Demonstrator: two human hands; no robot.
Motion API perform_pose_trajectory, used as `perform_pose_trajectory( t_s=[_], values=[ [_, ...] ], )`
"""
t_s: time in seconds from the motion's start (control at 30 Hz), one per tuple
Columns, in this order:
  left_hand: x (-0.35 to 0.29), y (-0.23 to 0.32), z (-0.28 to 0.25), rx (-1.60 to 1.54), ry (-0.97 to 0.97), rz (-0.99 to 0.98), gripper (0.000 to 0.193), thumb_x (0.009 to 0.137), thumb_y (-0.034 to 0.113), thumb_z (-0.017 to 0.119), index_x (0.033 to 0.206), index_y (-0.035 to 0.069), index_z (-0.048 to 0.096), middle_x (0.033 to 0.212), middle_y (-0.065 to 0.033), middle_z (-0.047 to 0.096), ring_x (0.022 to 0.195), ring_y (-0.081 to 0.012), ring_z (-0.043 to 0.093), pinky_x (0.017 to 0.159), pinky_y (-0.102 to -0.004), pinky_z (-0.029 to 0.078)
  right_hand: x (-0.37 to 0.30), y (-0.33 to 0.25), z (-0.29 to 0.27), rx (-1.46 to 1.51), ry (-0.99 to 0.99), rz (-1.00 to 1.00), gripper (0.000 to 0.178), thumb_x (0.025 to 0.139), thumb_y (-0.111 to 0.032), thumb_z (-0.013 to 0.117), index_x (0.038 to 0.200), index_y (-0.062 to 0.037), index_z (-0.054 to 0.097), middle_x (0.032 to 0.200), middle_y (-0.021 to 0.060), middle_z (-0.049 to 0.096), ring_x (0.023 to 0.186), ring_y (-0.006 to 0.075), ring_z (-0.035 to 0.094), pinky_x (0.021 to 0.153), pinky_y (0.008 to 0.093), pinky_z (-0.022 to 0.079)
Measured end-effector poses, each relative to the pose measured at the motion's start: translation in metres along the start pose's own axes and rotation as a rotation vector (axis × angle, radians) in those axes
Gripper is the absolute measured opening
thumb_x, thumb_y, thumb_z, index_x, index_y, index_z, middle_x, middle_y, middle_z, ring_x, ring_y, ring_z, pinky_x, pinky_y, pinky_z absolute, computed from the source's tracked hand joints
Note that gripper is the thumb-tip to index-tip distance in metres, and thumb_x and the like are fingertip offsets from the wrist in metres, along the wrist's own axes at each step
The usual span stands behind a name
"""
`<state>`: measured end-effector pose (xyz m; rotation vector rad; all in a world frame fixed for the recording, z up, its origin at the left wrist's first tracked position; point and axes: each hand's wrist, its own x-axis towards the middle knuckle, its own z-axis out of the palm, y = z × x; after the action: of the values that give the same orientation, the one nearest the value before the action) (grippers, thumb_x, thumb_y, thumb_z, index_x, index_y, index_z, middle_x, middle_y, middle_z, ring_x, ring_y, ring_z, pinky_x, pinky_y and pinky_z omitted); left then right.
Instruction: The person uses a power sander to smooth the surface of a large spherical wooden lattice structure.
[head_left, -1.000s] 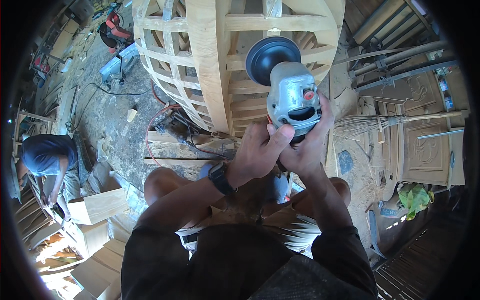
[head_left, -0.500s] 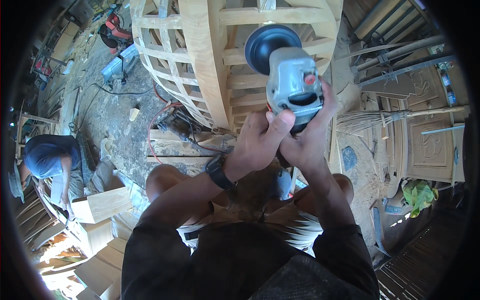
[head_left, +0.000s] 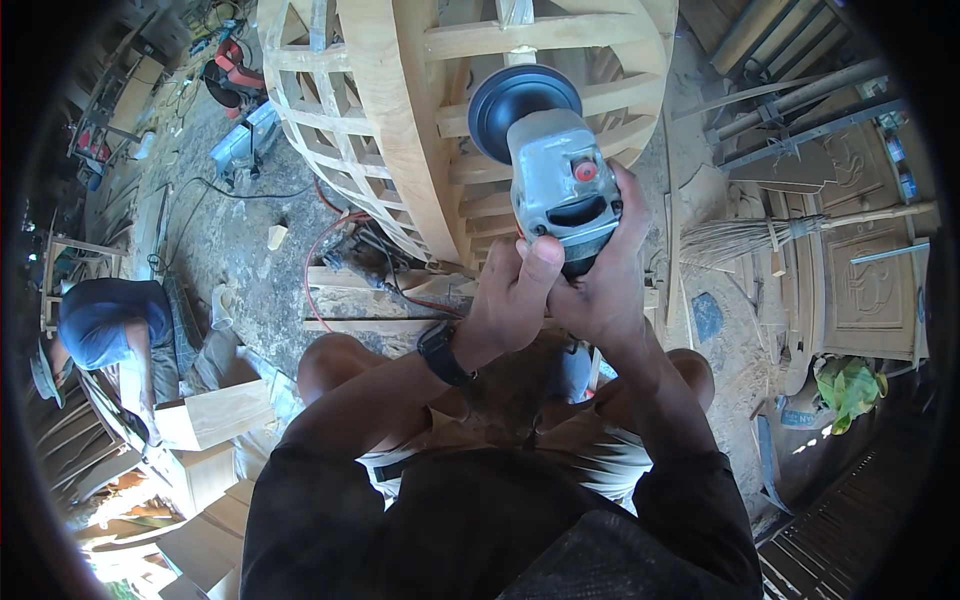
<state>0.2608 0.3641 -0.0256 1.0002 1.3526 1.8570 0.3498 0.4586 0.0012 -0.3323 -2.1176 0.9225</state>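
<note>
1. Grinder (head_left: 556, 180), grey with a round black disc at its far end, sits in the upper middle of the frame, raised in front of me.
2. My left hand (head_left: 515, 300) is closed around the rear of its body, thumb pressed up against the grey casing; a black watch (head_left: 443, 352) is on that wrist.
3. My right hand (head_left: 600, 285) wraps the same end from the other side, fingers curled tight, touching my left.
4. Both forearms rise from the lower edge and meet at the tool.
5. Its disc lies against the slats of a curved wooden frame (head_left: 400, 120) at the top.
6. Another person in blue (head_left: 105, 325) bends over boards at the left edge.
</note>
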Motion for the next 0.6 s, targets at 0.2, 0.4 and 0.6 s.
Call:
perform_pose_trajectory(
  t_s=[0.2,0.4,0.6],
  values=[
    [0.002,0.009,0.007,-0.049,0.057,0.023,0.062,0.103,0.051,0.039,0.101,-0.005,0.064,0.078,-0.0070,0.064,0.073,-0.0124,0.058,0.065,-0.0318,0.048,0.004,-0.005,-0.001,-0.030,-0.020,0.014,0.097,0.079,-0.019,0.081,0.145,0.0077,0.015,0.127,0.0241,0.043,0.111,0.0288,0.054,0.095,0.0414,0.045],
    [0.001,0.004,0.000,-0.023,0.044,0.013,0.064,0.103,0.053,0.040,0.099,-0.006,0.065,0.074,-0.0087,0.064,0.070,-0.0139,0.059,0.063,-0.0332,0.047,0.004,-0.005,0.001,-0.010,-0.035,0.043,0.098,0.079,-0.019,0.081,0.145,0.0069,0.014,0.126,0.0245,0.044,0.111,0.0291,0.055,0.095,0.0415,0.045],
    [-0.006,-0.005,-0.003,0.097,0.009,-0.019,0.062,0.102,0.052,0.044,0.090,-0.006,0.063,0.066,-0.0121,0.061,0.065,-0.0166,0.059,0.060,-0.0367,0.045,-0.009,0.005,0.006,0.052,-0.011,0.029,0.098,0.078,-0.017,0.081,0.145,0.0063,0.013,0.127,0.0222,0.045,0.112,0.0271,0.055,0.097,0.0407,0.045]
  ],
)
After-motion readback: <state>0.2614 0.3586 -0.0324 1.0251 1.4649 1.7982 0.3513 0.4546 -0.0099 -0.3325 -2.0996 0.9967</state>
